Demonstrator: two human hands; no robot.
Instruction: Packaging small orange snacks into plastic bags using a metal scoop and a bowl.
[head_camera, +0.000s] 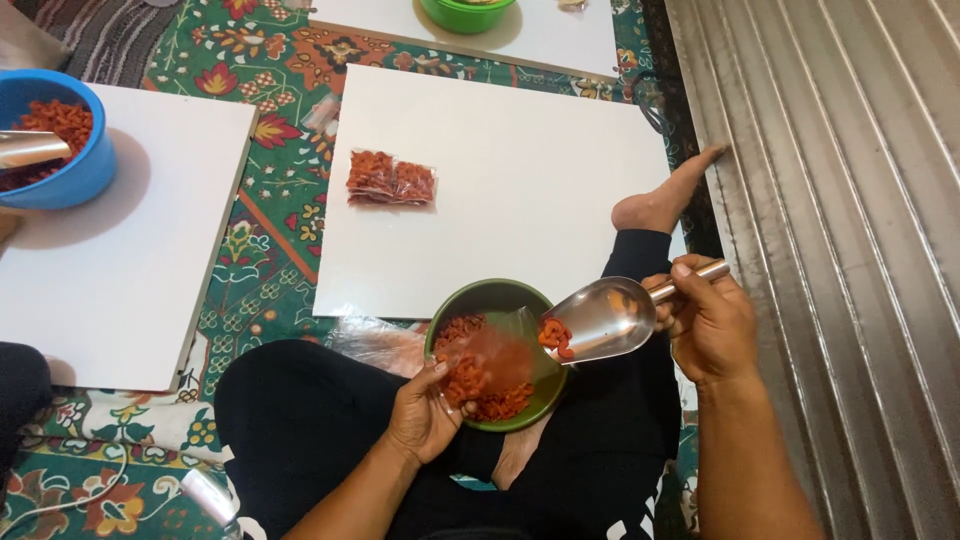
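Note:
My left hand (425, 415) holds a small clear plastic bag (492, 352) open over a green bowl (493, 296) of orange-red snack pieces resting on my lap. A metal scoop (603, 318) is gripped by its handle in my right hand (708, 325). It is tilted toward the bag's mouth, with a few orange pieces at its lip. Two filled clear packets (390, 180) lie on the white board (520, 190) in front of me.
A blue bowl (70, 175) of the same snack, with another scoop (30, 148) in it, sits on a second white board (120, 270) at left. A green bowl (465, 14) stands on a far board. Loose plastic bags (365, 340) lie beside my knee. A metal shutter (850, 250) runs along the right.

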